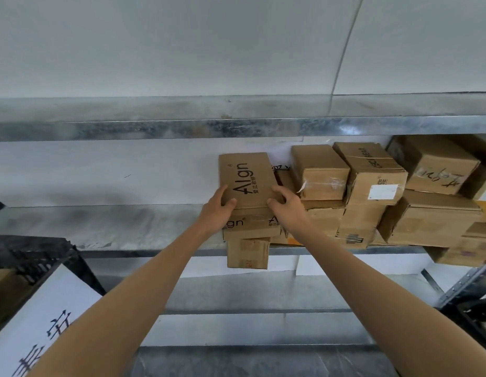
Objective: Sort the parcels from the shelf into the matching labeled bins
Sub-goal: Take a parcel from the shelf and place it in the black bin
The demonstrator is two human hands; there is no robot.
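On the metal shelf [105, 227], Align box [245, 179] atop a stack, left hand [218, 206] and right hand [286, 204] gripping its near corners

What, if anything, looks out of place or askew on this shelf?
The small box under the lower Align box hangs past the front edge of the shelf and could slip off. Right of it, the taped box and labelled box sit tilted on a loose pile. The left hand and right hand grip the top Align box.

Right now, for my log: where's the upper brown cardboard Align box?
Head view, centre: brown cardboard Align box tops a stack on the grey metal shelf, gripped by left hand and right hand.
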